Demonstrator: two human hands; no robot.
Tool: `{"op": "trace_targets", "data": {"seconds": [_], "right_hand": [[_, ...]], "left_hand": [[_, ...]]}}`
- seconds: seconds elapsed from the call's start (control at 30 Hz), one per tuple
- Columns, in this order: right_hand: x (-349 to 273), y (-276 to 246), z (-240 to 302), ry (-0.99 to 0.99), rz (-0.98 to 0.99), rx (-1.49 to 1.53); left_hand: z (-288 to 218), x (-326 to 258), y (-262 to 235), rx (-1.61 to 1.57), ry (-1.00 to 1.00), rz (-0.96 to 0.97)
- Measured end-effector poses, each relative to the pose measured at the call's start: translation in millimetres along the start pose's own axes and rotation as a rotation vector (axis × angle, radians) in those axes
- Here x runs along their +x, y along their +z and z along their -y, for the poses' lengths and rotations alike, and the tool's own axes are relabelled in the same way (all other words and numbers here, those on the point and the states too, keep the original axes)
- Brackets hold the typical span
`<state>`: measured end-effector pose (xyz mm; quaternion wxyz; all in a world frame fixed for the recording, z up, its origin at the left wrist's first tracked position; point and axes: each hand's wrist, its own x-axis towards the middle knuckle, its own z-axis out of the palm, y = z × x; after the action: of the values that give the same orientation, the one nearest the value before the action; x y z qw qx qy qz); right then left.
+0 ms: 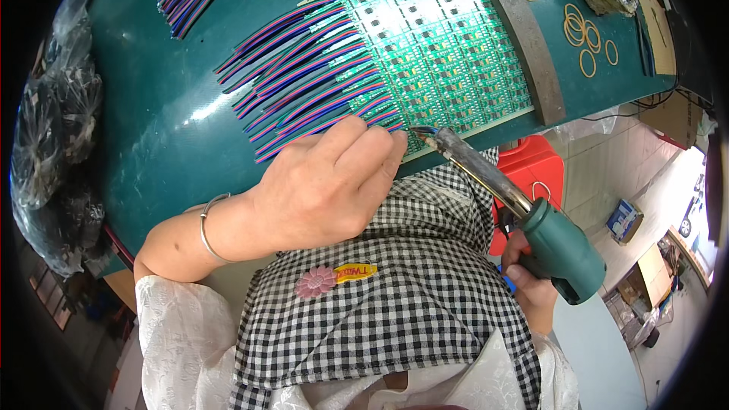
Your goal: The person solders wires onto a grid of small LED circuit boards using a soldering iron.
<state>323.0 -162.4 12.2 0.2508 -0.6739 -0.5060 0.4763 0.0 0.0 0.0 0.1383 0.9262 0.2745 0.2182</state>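
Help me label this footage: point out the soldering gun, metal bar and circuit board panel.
Soldering gun (pixel 563 244), head view: green body.
Metal bar (pixel 525 32), head view: middle of its length.
Circuit board panel (pixel 457 53), head view: right of the wires (pixel 307 68).

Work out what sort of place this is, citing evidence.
Likely an electronics assembly workshop: a green-handled soldering gun, a panel of green circuit boards, and rows of coloured wires on the bench.

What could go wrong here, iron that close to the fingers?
1. Burn: the left hand's fingertips sit right beside the tip of the iron; if it's hot, a small slip could touch skin.
2. Snagged wires: the wires lie closely side by side next to that hand, so a brush could shift or cross them.
3. Stray contact: the board is densely packed, so a wandering tip might hit neighbouring parts.
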Motion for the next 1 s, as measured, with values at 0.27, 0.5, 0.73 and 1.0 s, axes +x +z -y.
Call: {"op": "trace_targets", "data": {"seconds": [0.27, 0.5, 0.73, 1.0], "right_hand": [[21, 1, 7, -0.169, 0.069, 0.01], [26, 5, 20, -0.063, 0.104, 0.53], [3, -3, -3, -0.018, -0.029, 0.27], [6, -5, -4, -0.061, -0.043, 0.044]], "left_hand": [[3, 1, 0, -0.023, -0.009, -0.007], [1, 1, 0, -0.043, -0.022, -0.006], [1, 2, -1, -0.035, -0.018, -0.003], [1, 1, -1, -0.065, -0.036, 0.001]]}}
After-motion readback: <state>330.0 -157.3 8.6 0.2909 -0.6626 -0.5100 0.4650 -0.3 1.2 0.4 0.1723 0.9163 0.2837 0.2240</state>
